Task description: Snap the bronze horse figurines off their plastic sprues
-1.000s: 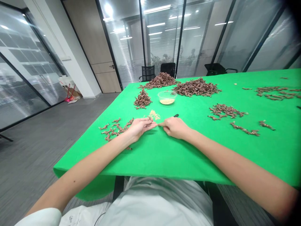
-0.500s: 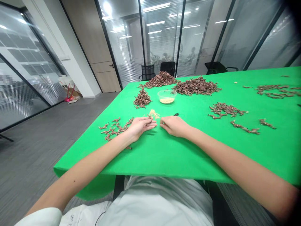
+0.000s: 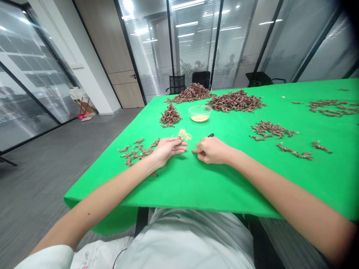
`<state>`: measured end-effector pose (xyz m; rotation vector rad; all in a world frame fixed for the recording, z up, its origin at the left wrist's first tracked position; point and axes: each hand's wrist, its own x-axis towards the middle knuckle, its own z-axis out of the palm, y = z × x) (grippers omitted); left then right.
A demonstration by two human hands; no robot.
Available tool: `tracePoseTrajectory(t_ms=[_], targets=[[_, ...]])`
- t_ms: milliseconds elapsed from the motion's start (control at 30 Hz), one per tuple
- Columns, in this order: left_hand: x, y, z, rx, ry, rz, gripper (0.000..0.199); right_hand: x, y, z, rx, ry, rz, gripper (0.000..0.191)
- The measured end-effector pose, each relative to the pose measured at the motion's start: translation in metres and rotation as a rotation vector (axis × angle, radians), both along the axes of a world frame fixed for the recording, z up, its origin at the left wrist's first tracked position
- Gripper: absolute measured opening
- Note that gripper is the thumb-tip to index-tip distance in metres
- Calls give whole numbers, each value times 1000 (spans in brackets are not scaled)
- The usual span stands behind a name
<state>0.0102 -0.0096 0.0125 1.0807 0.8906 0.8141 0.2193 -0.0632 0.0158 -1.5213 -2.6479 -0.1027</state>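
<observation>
My left hand (image 3: 168, 147) lies palm down on the green cloth (image 3: 179, 183), its fingertips beside a small heap of pale grains (image 3: 184, 134). Loose brown insect-like dried pieces (image 3: 137, 151) are scattered just left of that hand. My right hand (image 3: 211, 150) rests a short way to the right, its fingers curled inward and their tips close together. Whether they hold anything small is hidden. A black pen (image 3: 210, 135) lies partly behind my right hand.
A glass bowl (image 3: 198, 113) holding pale grains stands beyond my hands. Large brown heaps (image 3: 235, 101) and smaller clusters (image 3: 269, 130) lie across the far cloth. Black chairs (image 3: 176, 85) stand at the far table edge, with glass walls behind.
My right hand has shifted right, away from my left hand, and its fingertips no longer touch my left fingers. My left hand has barely moved. The view has tilted slightly.
</observation>
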Motion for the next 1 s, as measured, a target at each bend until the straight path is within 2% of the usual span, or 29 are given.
tracePoseTrajectory(t_ms=[233,433,633,867,1000], targets=[[-1,0,-2,17,-7,-36,10,-1,4,0,-15,76,4,17],[-1,-3,-1,14,5,-62,12,1,7,-3,-1,107,-11,28],[0,-6,2,9,13,-51,13,2,5,-3,-31,56,32,28],[0,-5,2,17,24,-43,13,6,9,-4,19,75,-40,24],[-2,-3,2,43,46,-37,14,10,7,-3,32,79,-21,25]])
